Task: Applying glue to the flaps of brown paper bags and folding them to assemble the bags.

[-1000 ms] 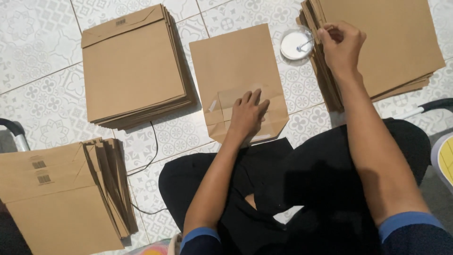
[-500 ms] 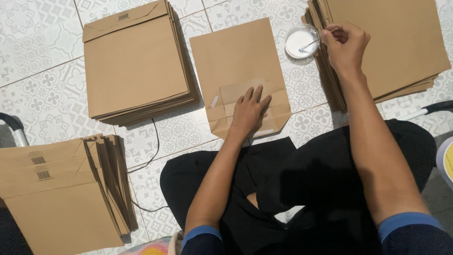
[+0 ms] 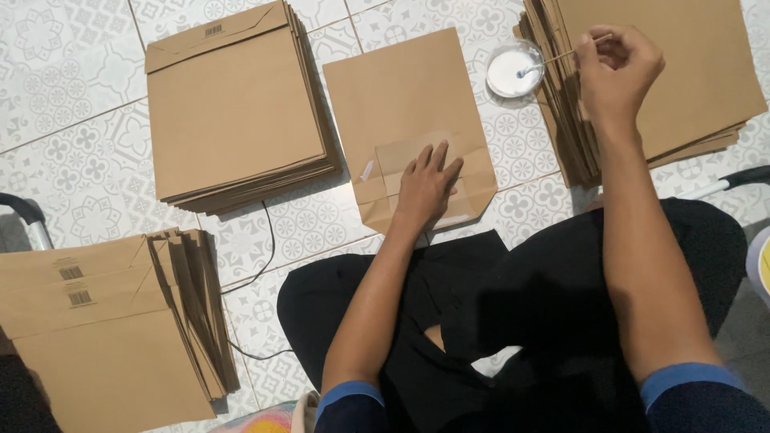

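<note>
Head view: my left hand (image 3: 423, 186) lies flat, fingers spread, pinning the brown paper bag (image 3: 409, 120) on the floor at twelve o'clock. My right grip (image 3: 613, 68) pinches a thin stick (image 3: 557, 58), tip in the white glue dish (image 3: 512, 69). Load sparingly, I judge.

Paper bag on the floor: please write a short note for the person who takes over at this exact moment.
Left hand: flat on the folded bottom of the paper bag, which lies on the tiled floor.
Right hand: holds a thin stick, tip in the white paste of the small dish.
Stacks of bags: one upper left, one lower left, one upper right.
Done: bottom flaps folded.
Left: probably pasting the flaps; no paste visible on them.
</note>
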